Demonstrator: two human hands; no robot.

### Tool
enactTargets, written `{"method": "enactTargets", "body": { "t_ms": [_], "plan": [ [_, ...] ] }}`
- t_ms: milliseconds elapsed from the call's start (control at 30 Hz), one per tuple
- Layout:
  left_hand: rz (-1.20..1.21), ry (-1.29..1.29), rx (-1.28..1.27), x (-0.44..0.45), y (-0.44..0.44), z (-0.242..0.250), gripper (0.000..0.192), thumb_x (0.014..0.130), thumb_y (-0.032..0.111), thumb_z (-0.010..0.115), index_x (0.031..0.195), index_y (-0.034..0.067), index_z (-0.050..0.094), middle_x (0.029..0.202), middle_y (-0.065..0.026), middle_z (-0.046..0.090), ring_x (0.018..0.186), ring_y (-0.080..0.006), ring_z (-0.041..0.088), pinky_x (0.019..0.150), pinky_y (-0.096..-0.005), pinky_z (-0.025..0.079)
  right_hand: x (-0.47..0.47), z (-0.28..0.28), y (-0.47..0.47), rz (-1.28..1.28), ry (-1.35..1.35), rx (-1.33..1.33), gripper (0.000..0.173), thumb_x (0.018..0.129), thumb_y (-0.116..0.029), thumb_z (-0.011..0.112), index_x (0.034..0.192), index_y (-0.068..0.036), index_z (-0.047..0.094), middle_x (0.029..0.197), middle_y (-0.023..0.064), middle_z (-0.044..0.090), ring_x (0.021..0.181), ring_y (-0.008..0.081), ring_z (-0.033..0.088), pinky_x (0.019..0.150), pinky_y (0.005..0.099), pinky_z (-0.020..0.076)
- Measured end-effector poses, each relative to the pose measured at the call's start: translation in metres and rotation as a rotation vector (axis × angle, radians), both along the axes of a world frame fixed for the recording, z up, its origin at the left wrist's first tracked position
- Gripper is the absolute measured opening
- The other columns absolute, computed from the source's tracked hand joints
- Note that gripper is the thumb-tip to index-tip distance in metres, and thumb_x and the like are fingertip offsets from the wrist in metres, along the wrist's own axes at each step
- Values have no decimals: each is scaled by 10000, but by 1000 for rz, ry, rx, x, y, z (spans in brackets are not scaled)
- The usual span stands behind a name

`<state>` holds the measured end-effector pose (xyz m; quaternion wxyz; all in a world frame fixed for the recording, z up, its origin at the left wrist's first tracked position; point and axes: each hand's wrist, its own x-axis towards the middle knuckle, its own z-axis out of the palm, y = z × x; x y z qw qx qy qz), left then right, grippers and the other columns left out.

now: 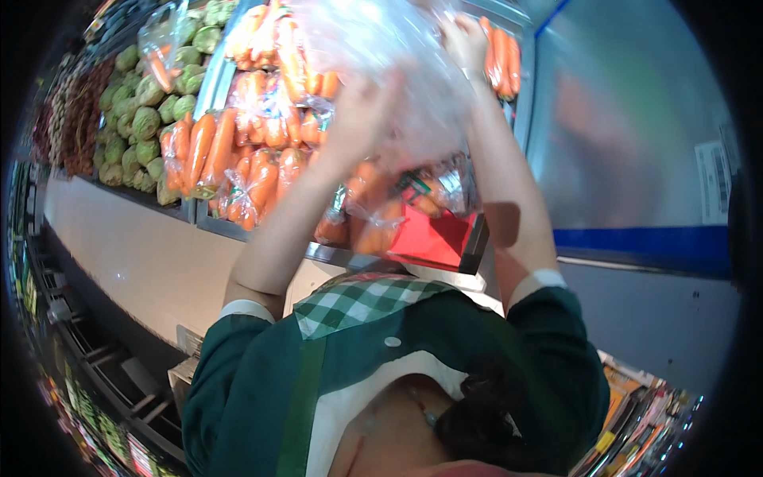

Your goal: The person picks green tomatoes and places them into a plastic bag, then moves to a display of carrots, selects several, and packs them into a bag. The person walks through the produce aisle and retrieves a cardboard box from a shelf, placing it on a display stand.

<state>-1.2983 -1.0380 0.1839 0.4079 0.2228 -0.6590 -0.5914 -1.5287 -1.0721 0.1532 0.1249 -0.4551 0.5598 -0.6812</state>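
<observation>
A large clear plastic bag [411, 101] spreads between my raised hands above a display bin, blurred by motion. My right hand [468, 45] grips the bag's far right side with bent fingers. Against the bag's left part is my left hand [369, 110], too blurred to show whether its fingers close on the plastic. Bagged carrots [262, 173] fill the bin below and to the left of the hands. Beneath the bag, more clear packs of orange produce [372, 229] rest beside a red bin liner [430, 237], partly covered by the plastic.
Green round vegetables [146, 122] are heaped left of the carrots, with a bag holding carrots [160, 65] on top. A metal-edged front rail [223, 229] borders the bin. To the right rises a shiny side panel [620, 149] with a blue band. More carrots [503, 59] lie beside it.
</observation>
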Motion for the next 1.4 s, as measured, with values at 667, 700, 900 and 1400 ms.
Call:
{"method": "enactTargets", "body": {
  "t_ms": [667, 700, 900, 1400],
  "plan": [
    [454, 624, 357, 149, -140, 20, 411, 895, 171, 476, 1264, -8, 451, 1151, -169, 558, 1005, -263, 572, 914, -438, 473, 41, -56, 167, -292, 255, 715, 526, 788, -238, 650, 1217, 30, 504, 1224, 207, 526, 1143, 324, 517, 965, 382, 407],
    [524, 628, 378, 159, -134, 22, 407, 897, 168, 473, 1266, -2, 452, 1141, -170, 560, 995, -262, 573, 916, -458, 469, 30, -79, 170, -327, 273, 949, 611, 783, -343, 651, 1229, 40, 484, 1232, 216, 524, 1162, 331, 501, 972, 390, 396],
    [630, 408, 440, 153, -87, -26, 486, 941, 238, 407, 1369, 14, 359, 1338, -148, 460, 1180, -309, 476, 994, -590, 352, 1, -171, 150, -321, 547, 904, 506, 719, -347, 675, 1074, 0, 579, 1021, 188, 618, 964, 343, 583, 831, 428, 456],
    [449, 259, 639, 185, -73, -115, 448, 918, 198, 474, 1313, -5, 415, 1300, -152, 491, 1170, -307, 493, 966, -478, 417, -29, -102, 199, -293, -669, 435, 411, 602, 71, 683, 985, 90, 537, 924, 104, 570, 725, 206, 580, 556, 313, 482]
  ]
}}
